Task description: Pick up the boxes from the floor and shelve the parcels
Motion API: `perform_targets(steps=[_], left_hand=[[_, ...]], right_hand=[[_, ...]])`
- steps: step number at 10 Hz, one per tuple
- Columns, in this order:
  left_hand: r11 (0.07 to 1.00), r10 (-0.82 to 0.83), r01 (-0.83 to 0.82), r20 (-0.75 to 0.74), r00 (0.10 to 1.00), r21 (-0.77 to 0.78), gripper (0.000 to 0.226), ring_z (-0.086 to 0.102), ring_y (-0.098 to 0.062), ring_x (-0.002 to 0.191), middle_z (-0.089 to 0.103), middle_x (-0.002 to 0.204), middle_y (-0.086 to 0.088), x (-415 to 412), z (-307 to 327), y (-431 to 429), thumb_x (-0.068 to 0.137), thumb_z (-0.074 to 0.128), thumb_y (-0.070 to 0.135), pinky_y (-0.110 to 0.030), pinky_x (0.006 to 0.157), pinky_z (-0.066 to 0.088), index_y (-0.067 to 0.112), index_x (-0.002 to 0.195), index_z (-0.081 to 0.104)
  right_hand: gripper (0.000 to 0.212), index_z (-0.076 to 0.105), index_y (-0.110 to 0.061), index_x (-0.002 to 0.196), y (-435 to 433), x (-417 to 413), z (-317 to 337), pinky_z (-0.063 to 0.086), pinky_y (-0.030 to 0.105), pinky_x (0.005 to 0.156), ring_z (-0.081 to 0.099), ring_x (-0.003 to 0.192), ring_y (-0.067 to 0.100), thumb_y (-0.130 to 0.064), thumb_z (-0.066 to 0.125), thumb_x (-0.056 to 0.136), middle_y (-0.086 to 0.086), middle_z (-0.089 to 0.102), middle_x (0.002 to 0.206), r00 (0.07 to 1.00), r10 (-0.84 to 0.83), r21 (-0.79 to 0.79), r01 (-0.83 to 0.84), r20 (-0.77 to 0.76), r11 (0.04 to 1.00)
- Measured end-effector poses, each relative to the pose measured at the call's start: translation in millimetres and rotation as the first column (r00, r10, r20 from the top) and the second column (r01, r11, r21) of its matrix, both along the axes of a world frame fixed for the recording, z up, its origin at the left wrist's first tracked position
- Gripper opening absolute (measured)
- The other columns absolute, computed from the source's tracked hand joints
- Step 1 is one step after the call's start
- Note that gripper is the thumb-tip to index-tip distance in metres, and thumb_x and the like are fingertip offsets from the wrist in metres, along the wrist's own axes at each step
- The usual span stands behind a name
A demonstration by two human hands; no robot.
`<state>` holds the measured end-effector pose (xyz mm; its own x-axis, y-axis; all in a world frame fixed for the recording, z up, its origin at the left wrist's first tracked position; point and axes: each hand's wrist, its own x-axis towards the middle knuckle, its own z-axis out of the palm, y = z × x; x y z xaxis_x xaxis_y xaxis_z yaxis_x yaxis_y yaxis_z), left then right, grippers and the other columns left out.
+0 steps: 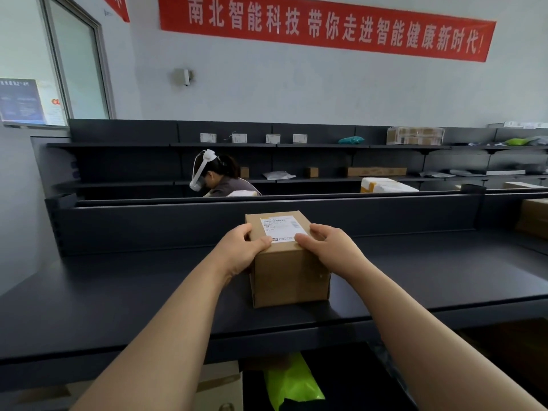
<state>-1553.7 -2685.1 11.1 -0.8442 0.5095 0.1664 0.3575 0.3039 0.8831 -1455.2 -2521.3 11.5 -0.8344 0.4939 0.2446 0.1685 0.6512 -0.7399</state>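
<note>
On dark shelf (118, 292) | box (289, 271) between 2 hands | left hand (240, 250) grips left edge | right hand (332, 247) grips right edge

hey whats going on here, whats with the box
A person is shelving parcels. Their left hand and right hand grip the top edges of a small labelled cardboard box, which appears to sit on the dark shelf in front of them. Behind the shelf unit, a second person wearing a headset bends down. A green bag lies on a lower level.
</note>
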Motion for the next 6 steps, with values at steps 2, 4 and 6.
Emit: perform_targets(steps=[2, 4, 6], left_hand=[[1.000, -0.004, 0.004, -0.008, 1.000, -0.009, 0.071, 0.046, -0.022, 0.128, 0.039, 0.149, -0.003, -1.6, -2.3, -0.3, 0.090, 0.057, 0.042, -0.042, 0.106, 0.041, 0.018, 0.150, 0.026], [0.991, 0.130, -0.129, -0.045, 0.990, 0.030, 0.072, 0.029, -0.025, 0.142, 0.027, 0.157, -0.006, 5.7, -1.4, -2.3, 0.094, 0.041, 0.053, -0.041, 0.115, 0.027, 0.020, 0.152, 0.015], [0.974, 0.220, -0.209, -0.161, 0.962, 0.087, 0.060, 0.042, -0.021, 0.132, 0.043, 0.147, -0.005, 36.8, -0.7, -16.1, 0.096, 0.045, 0.044, -0.032, 0.100, 0.035, 0.017, 0.147, 0.031]], right_hand=[[0.069, 0.032, -0.020, 0.148, 1.3, -4.1, -1.0, 0.042, 0.037, 0.100, 0.045, 0.129, 0.021, -0.055, 0.050, 0.091, 0.000, 0.043, 0.148, 0.999, 0.030, 0.013, -0.030, 0.018, 0.999], [0.073, 0.029, -0.022, 0.150, 13.1, 14.6, 1.7, 0.032, 0.043, 0.112, 0.036, 0.138, 0.023, -0.060, 0.046, 0.090, 0.003, 0.037, 0.153, 0.998, 0.017, -0.045, -0.020, -0.056, 0.999], [0.068, 0.034, -0.017, 0.147, 21.8, 49.2, 11.2, 0.039, 0.034, 0.100, 0.043, 0.133, 0.023, -0.051, 0.051, 0.092, 0.007, 0.043, 0.148, 0.990, -0.006, -0.015, 0.004, -0.142, 1.000]])
